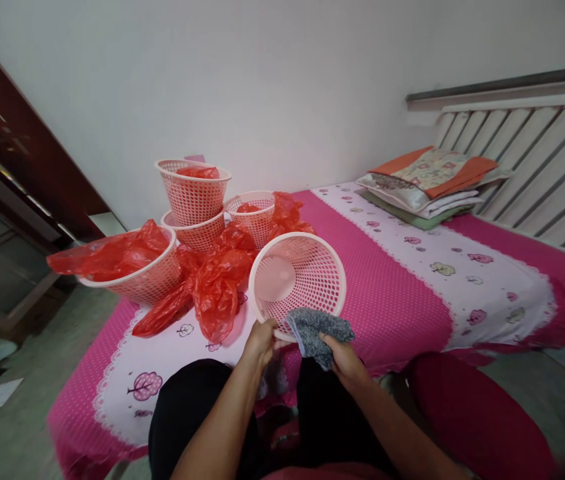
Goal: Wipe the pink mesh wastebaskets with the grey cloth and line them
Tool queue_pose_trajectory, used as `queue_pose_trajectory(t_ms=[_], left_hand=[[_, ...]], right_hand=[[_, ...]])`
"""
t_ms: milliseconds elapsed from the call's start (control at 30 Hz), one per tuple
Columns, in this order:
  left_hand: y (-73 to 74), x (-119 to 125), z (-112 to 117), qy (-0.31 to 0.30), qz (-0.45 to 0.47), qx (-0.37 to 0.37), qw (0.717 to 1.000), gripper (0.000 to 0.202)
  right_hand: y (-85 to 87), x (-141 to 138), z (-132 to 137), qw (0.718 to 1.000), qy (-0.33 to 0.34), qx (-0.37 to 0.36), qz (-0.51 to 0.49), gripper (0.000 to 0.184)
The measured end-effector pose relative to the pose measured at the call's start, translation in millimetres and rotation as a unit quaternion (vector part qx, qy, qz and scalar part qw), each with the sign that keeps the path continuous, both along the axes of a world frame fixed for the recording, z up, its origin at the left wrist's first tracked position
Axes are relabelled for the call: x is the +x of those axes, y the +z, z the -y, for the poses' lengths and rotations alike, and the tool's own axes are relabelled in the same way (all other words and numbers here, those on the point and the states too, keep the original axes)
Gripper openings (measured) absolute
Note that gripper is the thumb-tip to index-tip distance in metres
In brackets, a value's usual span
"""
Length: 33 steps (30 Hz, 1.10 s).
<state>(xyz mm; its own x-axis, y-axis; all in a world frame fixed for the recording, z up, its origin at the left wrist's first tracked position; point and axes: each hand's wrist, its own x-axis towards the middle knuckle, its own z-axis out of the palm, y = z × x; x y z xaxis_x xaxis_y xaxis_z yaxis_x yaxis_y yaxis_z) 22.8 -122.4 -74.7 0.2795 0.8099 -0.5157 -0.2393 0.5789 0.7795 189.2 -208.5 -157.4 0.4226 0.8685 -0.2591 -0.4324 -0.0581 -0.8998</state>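
A pale pink plastic mesh basket [319, 270] is tipped so that its open mouth faces me. My left hand [262, 343] is closed on the near left part of its rim. In my right hand [342, 360] is a grey fuzzy cloth [319, 328], bunched up and lying over the near right part of the rim. Parts of the fingers of both hands are hidden behind the rim and the cloth. Just left of the basket, a crumpled red plastic bag [217, 290] rests on the pink bedspread [387, 293].
More mesh baskets stand at the back left: one [195, 197] stacked over another, a smaller one [257, 217], and a tilted one [155, 277] with a red bag in it. Folded bedding [427, 177] is piled by the slatted headboard [527, 147]. A red round seat [477, 413] is at right.
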Motion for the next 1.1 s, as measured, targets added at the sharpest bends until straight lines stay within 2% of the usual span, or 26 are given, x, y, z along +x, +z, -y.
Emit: queue_pose_trajectory(t_ms=[100, 167, 233, 333, 433, 567, 700, 833, 967, 1100], left_hand=[[3.0, -7, -4, 0.006, -0.020, -0.002, 1.000, 0.025], [6.4, -12, -6, 0.010, -0.030, -0.005, 0.999, 0.022], [9.4, -15, -8, 0.011, -0.035, -0.008, 0.999, 0.023], [12.5, -20, -7, 0.015, -0.040, -0.016, 0.999, 0.027], [14.0, -25, -3, 0.016, -0.042, -0.020, 0.999, 0.028], [12.4, -33, 5, 0.006, -0.033, 0.000, 0.999, 0.031], [6.2, -38, 8, 0.013, 0.001, 0.037, 0.999, 0.050], [-1.3, -40, 7, 0.002, 0.017, 0.040, 0.999, 0.051], [-7.7, -40, 11, -0.010, 0.012, 0.024, 1.000, 0.059], [-11.1, -38, 17, 0.013, 0.015, 0.052, 0.998, 0.073]], right_hand=[[3.4, -1, 13, 0.995, 0.092, -0.033, 0.011, 0.045], [12.1, 10, 25, 0.986, 0.152, -0.062, 0.039, 0.044], [25.4, 27, 36, 0.981, 0.173, -0.056, 0.063, 0.044], [46.5, 52, 49, 0.988, 0.133, -0.012, 0.077, 0.048], [60.0, 67, 54, 0.991, 0.092, -0.001, 0.098, 0.056], [65.6, 65, 52, 0.991, 0.070, 0.026, 0.112, 0.061], [71.3, 53, 41, 0.985, 0.047, 0.059, 0.152, 0.060], [82.5, 47, 28, 0.971, 0.080, 0.074, 0.215, 0.053], [89.7, 40, 18, 0.943, 0.026, 0.090, 0.318, 0.052], [88.2, 33, 13, 0.912, -0.013, 0.140, 0.386, 0.054]])
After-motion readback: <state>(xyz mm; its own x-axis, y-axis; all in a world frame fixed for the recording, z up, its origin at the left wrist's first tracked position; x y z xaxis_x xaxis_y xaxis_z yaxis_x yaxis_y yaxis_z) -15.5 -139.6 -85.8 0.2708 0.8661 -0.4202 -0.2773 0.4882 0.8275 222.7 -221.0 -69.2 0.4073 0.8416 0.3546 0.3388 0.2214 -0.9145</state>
